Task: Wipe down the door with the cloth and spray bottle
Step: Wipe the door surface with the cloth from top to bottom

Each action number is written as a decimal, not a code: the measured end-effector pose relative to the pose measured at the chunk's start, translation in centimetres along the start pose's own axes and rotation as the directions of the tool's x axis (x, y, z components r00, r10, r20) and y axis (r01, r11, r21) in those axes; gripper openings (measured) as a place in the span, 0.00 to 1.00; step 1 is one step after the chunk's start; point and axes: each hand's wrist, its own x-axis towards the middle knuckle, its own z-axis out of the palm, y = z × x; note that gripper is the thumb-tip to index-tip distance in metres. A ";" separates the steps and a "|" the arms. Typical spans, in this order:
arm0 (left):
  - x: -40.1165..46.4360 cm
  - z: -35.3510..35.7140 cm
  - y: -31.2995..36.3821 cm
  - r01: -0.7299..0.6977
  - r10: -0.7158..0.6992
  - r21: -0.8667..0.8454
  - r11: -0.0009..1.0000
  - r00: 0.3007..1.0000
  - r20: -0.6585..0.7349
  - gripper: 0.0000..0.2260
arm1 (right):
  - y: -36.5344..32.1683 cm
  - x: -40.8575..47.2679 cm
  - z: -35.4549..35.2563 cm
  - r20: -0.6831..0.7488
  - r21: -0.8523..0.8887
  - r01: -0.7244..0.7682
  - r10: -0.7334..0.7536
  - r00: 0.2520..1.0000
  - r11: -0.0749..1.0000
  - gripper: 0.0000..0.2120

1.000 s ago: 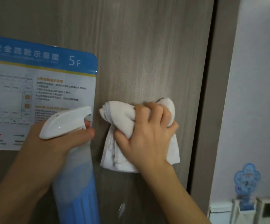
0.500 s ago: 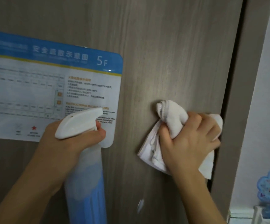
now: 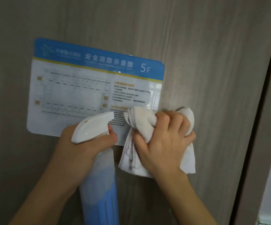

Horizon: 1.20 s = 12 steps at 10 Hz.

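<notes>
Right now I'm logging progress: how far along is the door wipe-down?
Done: nothing on the door plainly reads as finished; no wet streaks show. In hand: the right hand presses a bunched white cloth at the lower right corner of the evacuation sign, while the left hand grips the spray bottle. Left: likely the door surface around the sign.

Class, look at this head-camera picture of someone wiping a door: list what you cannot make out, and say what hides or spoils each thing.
1. Base of the spray bottle: cut off by the bottom edge of the head view.
2. Small print on the evacuation sign: blurred and too small.
3. Sign's lower right corner: covered by the cloth and the right hand.
4. Bottle trigger: hidden behind the left hand.
5. Door: no handle or hinges in view.
</notes>
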 end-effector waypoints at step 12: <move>1.7 -10.2 0.9 -0.015 0.010 -0.031 0.999 0.986 -0.164 0.11 | -5.3 8.0 2.0 -0.129 -0.039 -0.036 0.030 0.991 0.999 0.23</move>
